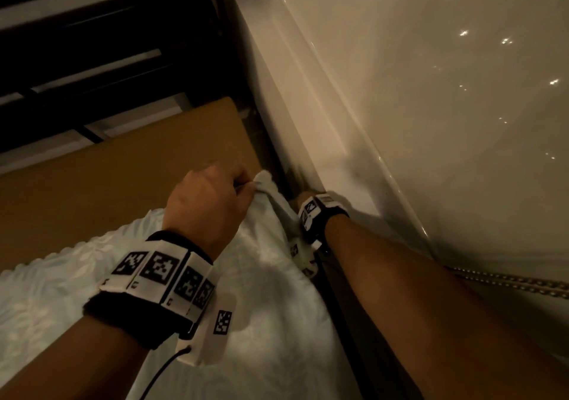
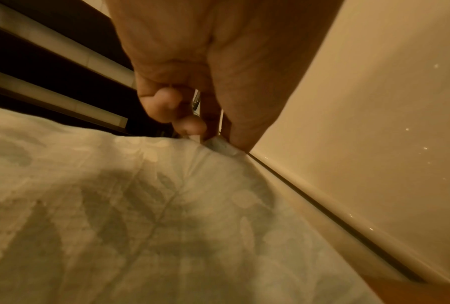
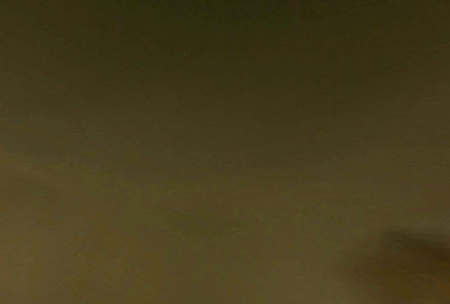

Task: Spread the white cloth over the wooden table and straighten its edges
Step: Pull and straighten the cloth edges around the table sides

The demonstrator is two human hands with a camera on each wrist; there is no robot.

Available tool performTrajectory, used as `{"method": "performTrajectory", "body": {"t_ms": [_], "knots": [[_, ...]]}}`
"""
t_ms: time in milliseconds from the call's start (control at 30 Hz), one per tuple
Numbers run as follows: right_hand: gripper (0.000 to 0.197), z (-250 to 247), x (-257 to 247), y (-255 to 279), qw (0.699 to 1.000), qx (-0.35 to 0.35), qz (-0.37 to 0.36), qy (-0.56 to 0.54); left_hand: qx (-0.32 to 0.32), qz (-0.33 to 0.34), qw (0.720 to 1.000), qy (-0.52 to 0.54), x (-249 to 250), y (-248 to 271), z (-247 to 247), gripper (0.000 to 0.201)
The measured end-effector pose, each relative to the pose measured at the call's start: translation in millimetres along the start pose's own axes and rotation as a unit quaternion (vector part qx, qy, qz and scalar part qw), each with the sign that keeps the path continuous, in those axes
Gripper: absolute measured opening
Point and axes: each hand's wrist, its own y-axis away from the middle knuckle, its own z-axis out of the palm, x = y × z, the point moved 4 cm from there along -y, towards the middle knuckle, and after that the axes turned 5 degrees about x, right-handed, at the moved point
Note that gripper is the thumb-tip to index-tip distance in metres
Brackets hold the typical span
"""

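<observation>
A white cloth (image 1: 261, 291) with a leaf pattern and a scalloped edge covers the near part of the wooden table (image 1: 123, 177); the far part is bare. My left hand (image 1: 243, 185) pinches a bunched corner of the cloth near the table's right edge. In the left wrist view the left hand (image 2: 213, 139) has thumb and fingertips closed on that corner, and the cloth (image 2: 140, 205) fans out below. My right arm reaches down into the gap beside the table. Only its wristband (image 1: 320, 214) shows; the hand is hidden behind the cloth. The right wrist view is dark and blurred.
A glossy white panel (image 1: 431, 91) runs close along the table's right side, leaving a narrow dark gap. Dark slats (image 1: 77, 45) stand beyond the table's far edge. A beaded chain (image 1: 508, 285) hangs at the panel's lower right.
</observation>
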Motion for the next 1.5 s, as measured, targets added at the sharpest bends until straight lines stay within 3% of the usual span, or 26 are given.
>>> {"method": "performTrajectory", "body": {"t_ms": [167, 267, 367, 633, 733, 833, 967, 1100, 1233, 1367, 1433, 1500], "knots": [[0.058, 17, 0, 9, 0.997, -0.027, -0.026, 0.061, 0.015, 0.001, 1.000, 0.017, 0, 2, 2, 0.019], [0.037, 6, -1, 0, 0.997, 0.005, 0.004, -0.083, 0.005, 0.007, 1.000, 0.018, 0, 1, 6, 0.018], [0.044, -7, -7, -12, 0.985, 0.047, -0.017, -0.166, 0.003, 0.014, 1.000, 0.015, -1, 0, 7, 0.018], [0.043, 14, 15, 11, 0.999, -0.014, -0.022, 0.024, -0.019, -0.005, 1.000, 0.011, 1, 3, 4, 0.022], [0.036, 8, 13, 22, 1.000, 0.028, -0.003, 0.006, -0.032, 0.034, 0.999, 0.010, 8, 15, -1, 0.033], [0.033, -20, 8, 45, 0.988, 0.135, -0.005, -0.068, -0.043, 0.082, 0.996, 0.006, 10, 40, -6, 0.037], [0.029, -39, 7, 115, 0.964, 0.207, -0.033, -0.163, -0.052, 0.143, 0.988, 0.038, 4, 106, -8, 0.032], [0.025, -14, 0, 217, 0.957, 0.234, -0.099, -0.143, -0.091, 0.198, 0.972, 0.092, -1, 216, -2, 0.039], [0.025, 40, 5, 328, 0.971, 0.188, -0.053, -0.136, -0.146, 0.205, 0.962, 0.106, -7, 338, 7, 0.043], [0.030, 108, 30, 439, 0.958, 0.177, 0.048, -0.220, -0.197, 0.237, 0.951, 0.038, 10, 437, 11, 0.052], [0.036, 147, 38, 493, 0.953, 0.132, 0.088, -0.260, -0.246, 0.246, 0.937, -0.011, 25, 473, 11, 0.070], [0.053, 179, 39, 538, 0.954, 0.106, 0.110, -0.260, -0.303, 0.259, 0.915, -0.063, 37, 503, 16, 0.088]]}}
